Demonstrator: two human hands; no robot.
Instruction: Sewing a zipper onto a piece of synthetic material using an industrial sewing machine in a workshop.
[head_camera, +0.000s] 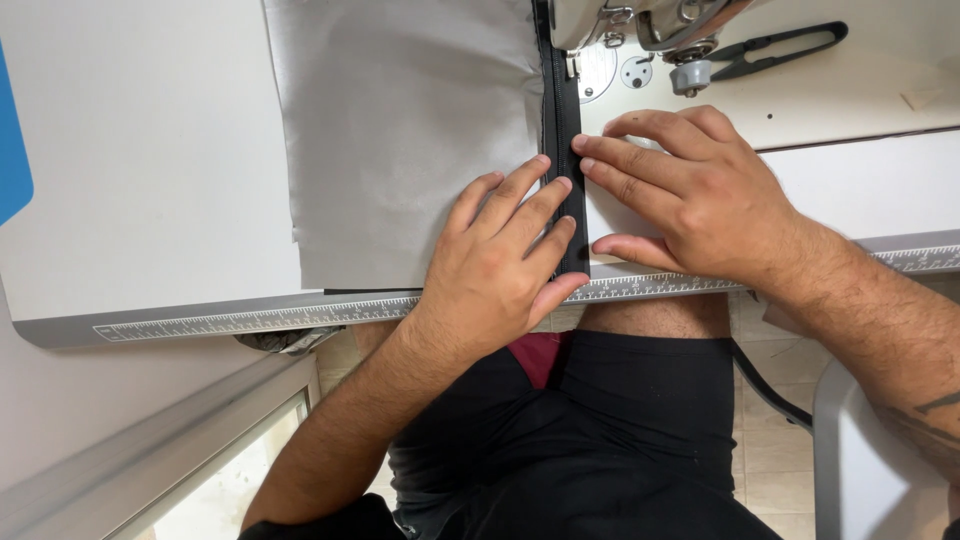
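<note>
A: What is pressed under the left hand (500, 265)?

B: The grey fabric (400, 130) and the black zipper tape (562, 150) along its right edge are pinned flat to the white counter (140, 180). No grip is closed on anything — the fingers are laid out nearly straight, with the fingertips (541, 161) resting on the seam where cloth and zipper meet.

A: And the right hand (690, 195)?

B: It is laid flat from the other side, fingers extended leftward, the tips touching the zipper's right edge. Nothing is held in it either; the palm is spread open on the counter.

A: Where is the zipper led?

B: It is run straight up from the counter's front edge to the foot of the sewing machine (640, 25), where the cloth is slightly puckered. Whether the needle is down cannot be told.

A: What else is seen?

B: Black thread snips (780, 45) are lying beside the machine head — well apart from both hands. A printed ruler strip (260, 318) is set along the counter's front edge, and a blue shape (12, 150) is cut off at the far left.
</note>
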